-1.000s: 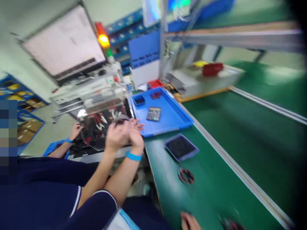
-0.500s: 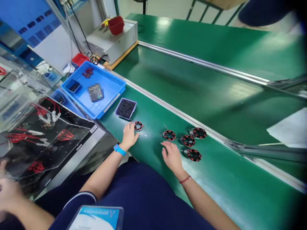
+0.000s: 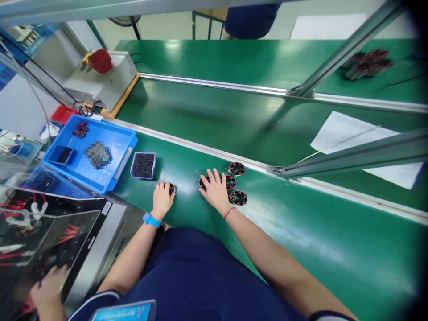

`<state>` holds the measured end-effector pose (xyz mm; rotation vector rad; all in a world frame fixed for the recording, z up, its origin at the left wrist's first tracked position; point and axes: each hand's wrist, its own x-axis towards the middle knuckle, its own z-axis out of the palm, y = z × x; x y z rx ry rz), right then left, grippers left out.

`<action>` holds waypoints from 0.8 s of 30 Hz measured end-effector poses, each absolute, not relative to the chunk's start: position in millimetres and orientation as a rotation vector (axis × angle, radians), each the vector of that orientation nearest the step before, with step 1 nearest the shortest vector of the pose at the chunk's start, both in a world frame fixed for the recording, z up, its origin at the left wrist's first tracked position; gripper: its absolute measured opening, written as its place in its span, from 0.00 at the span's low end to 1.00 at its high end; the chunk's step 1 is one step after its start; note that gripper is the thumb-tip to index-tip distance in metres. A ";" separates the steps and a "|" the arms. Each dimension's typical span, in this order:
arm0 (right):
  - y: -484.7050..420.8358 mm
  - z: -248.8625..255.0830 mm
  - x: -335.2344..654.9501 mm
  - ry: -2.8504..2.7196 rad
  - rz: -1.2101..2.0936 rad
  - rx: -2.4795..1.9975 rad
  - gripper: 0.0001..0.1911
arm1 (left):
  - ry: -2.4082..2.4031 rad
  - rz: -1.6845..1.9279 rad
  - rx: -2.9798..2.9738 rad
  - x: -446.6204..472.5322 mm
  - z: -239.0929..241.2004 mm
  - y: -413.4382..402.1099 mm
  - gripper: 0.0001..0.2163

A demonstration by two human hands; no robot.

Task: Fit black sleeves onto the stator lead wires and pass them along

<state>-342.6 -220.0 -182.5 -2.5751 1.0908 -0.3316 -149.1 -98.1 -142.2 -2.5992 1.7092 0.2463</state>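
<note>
My left hand (image 3: 162,199) is closed around a round black-and-red wound coil (image 3: 171,188) on the green bench, near its front edge. My right hand (image 3: 214,189) lies open with fingers spread over a cluster of the same coils: one (image 3: 201,182) peeks out under its fingertips, another (image 3: 230,182) sits beside it, a third (image 3: 237,169) lies just beyond, and one more (image 3: 238,198) rests to the right of my wrist. A small tray of black parts (image 3: 143,165) stands left of my left hand.
A blue bin (image 3: 115,138) with small items sits at the left, a grey machine with a red cup (image 3: 99,60) behind it. A green conveyor (image 3: 217,116) runs past with metal rails and a white sheet (image 3: 354,138). Another person's hand (image 3: 50,287) rests on a clear-covered fixture (image 3: 40,223) at lower left.
The view swung from the left station to the bench. My left hand closed over the single coil; my right hand moved forward onto the coil cluster.
</note>
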 end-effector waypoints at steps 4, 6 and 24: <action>-235.9 -181.5 -350.9 1.261 -0.305 -2.598 0.22 | 1.747 0.256 -2.528 -161.4 -141.7 -90.3 0.19; -243.2 -182.7 -361.5 1.362 -0.279 -2.629 0.22 | 1.767 0.254 -2.492 -166.8 -142.5 -87.3 0.19; -205.6 -145.4 -307.9 0.712 -0.456 -2.676 0.20 | 1.817 0.309 -2.406 -172.7 -143.6 -31.7 0.23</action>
